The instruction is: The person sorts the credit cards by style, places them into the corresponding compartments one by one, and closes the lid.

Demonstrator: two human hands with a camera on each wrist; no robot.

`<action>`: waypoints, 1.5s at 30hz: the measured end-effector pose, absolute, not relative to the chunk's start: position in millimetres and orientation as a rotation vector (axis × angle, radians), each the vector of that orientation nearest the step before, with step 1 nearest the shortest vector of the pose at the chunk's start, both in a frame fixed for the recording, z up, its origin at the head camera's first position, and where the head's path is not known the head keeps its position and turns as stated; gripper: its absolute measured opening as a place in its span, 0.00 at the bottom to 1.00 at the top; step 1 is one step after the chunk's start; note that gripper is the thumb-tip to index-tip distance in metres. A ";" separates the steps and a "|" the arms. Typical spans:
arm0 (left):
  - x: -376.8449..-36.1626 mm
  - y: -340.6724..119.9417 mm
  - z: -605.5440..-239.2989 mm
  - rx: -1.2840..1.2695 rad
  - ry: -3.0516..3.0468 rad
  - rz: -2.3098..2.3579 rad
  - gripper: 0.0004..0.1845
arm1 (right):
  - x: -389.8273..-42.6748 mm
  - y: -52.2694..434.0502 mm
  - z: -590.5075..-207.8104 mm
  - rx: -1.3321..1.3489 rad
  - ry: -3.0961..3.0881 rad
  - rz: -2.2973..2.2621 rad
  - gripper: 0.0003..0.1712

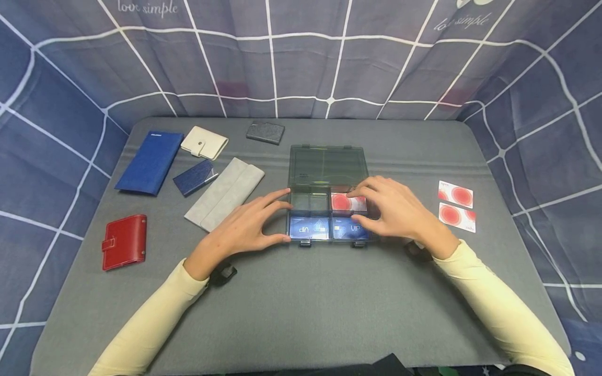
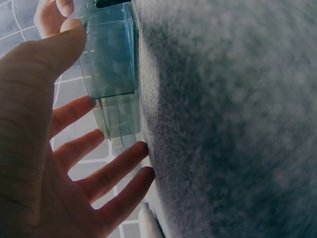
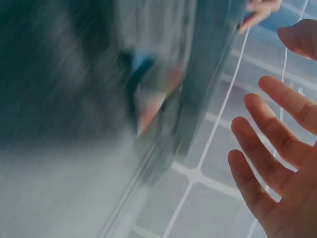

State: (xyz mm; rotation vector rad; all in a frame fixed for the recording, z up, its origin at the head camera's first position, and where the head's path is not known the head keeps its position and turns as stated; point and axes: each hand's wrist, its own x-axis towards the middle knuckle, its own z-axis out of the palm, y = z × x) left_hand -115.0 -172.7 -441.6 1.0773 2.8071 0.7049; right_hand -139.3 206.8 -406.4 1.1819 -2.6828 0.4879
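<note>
"Touching the left side of the translucent green box is the left hand, fingers spread wide! And the right?"

"Over the box's right half: right hand, fingers well apart too! Whether a fingertip meets the red-and-white card in the far right compartment, I can't tell."

"The near row?"

"Blue cards, one per compartment, the right one partly hidden by the thumb! Lid open on the far side, box mid-table, and two loose red cards lying off to the right!"
</note>
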 end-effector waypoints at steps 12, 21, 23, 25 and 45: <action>-114.3 -174.0 -443.0 1.067 2.803 0.691 0.40 | -153.0 295.4 -412.2 0.860 -2.814 0.616 0.25; -114.7 -173.9 -442.6 1.069 2.804 0.681 0.40 | -160.2 350.0 -422.9 0.670 -2.907 0.683 0.27; -114.6 -174.4 -442.6 1.074 2.801 0.686 0.40 | -162.2 360.1 -426.9 0.674 -2.895 0.695 0.28; -114.4 -174.9 -442.6 1.080 2.797 0.691 0.40 | -163.5 369.8 -431.3 0.684 -2.875 0.698 0.28; -115.3 -176.0 -441.8 1.107 2.798 0.707 0.40 | -160.5 444.5 -450.7 0.544 -2.928 0.667 0.33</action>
